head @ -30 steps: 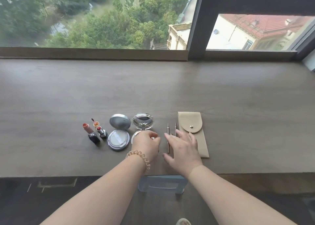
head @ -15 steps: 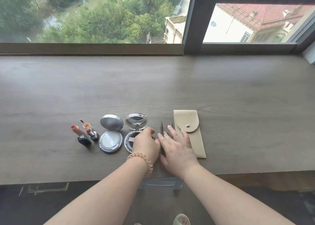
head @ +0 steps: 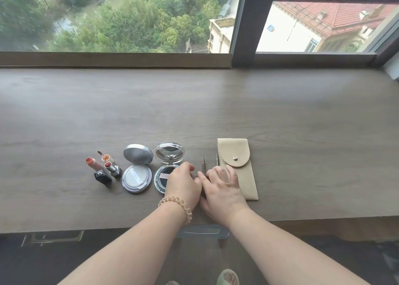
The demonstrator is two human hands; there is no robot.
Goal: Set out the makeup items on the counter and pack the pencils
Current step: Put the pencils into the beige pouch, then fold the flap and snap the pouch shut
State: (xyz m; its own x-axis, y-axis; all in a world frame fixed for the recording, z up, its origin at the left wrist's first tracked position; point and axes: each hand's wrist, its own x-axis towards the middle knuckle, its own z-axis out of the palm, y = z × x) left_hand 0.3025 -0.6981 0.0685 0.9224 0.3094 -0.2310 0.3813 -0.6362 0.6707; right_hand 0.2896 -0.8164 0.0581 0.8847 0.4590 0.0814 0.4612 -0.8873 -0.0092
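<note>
Two thin grey pencils lie side by side on the wooden counter [head: 280, 116], the left pencil [head: 203, 163] and the right pencil [head: 217, 161]; only their tips show. My right hand [head: 223, 188] lies flat over their lower parts and the edge of the beige snap pouch [head: 239, 155], which is closed. My left hand [head: 183, 185], with a coil band on its wrist, is curled between the left pencil and the clear round compact [head: 169, 155], which is open. The two hands touch. What sits under the left fingers is hidden.
An open silver compact [head: 136, 178], two uncapped lipsticks [head: 101, 172] [head: 112, 168] and a lip gloss tube [head: 107, 157] line up to the left. A window sill [head: 108, 59] runs along the back. The counter's front edge is just below my wrists.
My right hand has slid left off most of the pouch until it meets my left hand over the pencils. The left hand has stayed curled by the clear compact.
</note>
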